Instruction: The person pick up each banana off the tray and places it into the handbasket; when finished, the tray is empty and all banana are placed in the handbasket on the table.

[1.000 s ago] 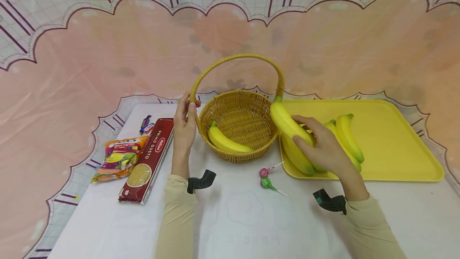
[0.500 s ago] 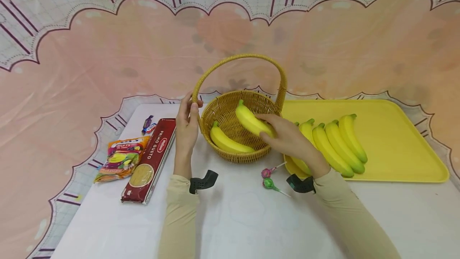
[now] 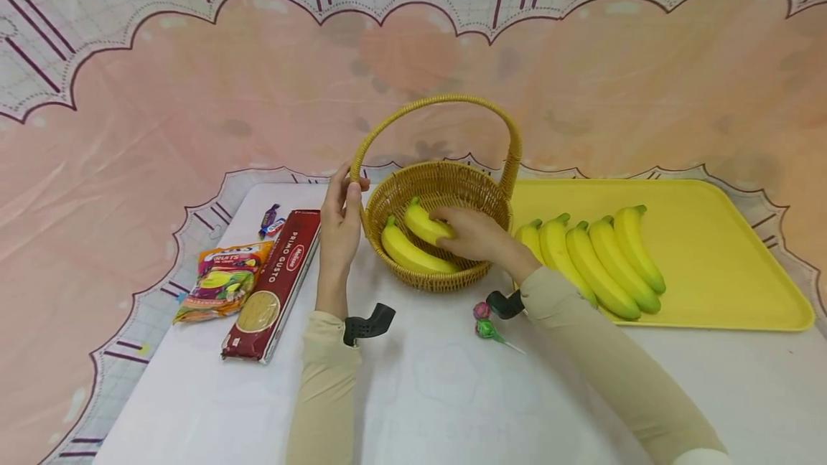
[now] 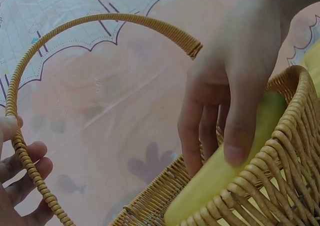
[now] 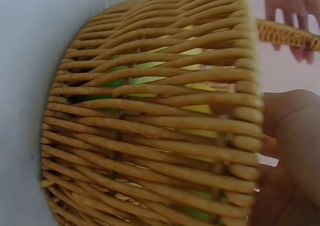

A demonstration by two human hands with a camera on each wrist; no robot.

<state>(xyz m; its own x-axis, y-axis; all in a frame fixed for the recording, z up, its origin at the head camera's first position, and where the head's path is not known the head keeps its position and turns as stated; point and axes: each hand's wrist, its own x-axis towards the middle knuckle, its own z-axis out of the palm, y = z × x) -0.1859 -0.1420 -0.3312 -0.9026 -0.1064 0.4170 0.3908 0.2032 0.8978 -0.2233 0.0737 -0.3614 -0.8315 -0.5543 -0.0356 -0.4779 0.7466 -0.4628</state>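
My left hand (image 3: 341, 224) holds the side of the arched handle (image 3: 439, 99) on a round wicker basket (image 3: 468, 192). In the left wrist view, its thumb and fingers (image 4: 27, 183) lie around that handle. Down inside the basket, my right hand (image 3: 474, 235) grips a yellow banana (image 3: 423, 224), thumb on one side and fingers on the other. Another banana (image 3: 410, 253) lies in the basket's front left, just beside the held one. Woven basket wall (image 5: 150, 131) fills most of the right wrist view and hides much of the bananas.
Right of the basket, a yellow tray (image 3: 723, 257) bears several bananas (image 3: 601, 278) side by side. Two lollipops (image 3: 484, 329) lie in front of the basket, partly under the right wrist. At left are a spaghetti pack (image 3: 271, 285), a candy bag (image 3: 222, 282) and small wrapped sweets (image 3: 268, 221).
My right hand has carried the banana left from over the tray, then down into the basket next to the other one. The left hand stays on the handle.
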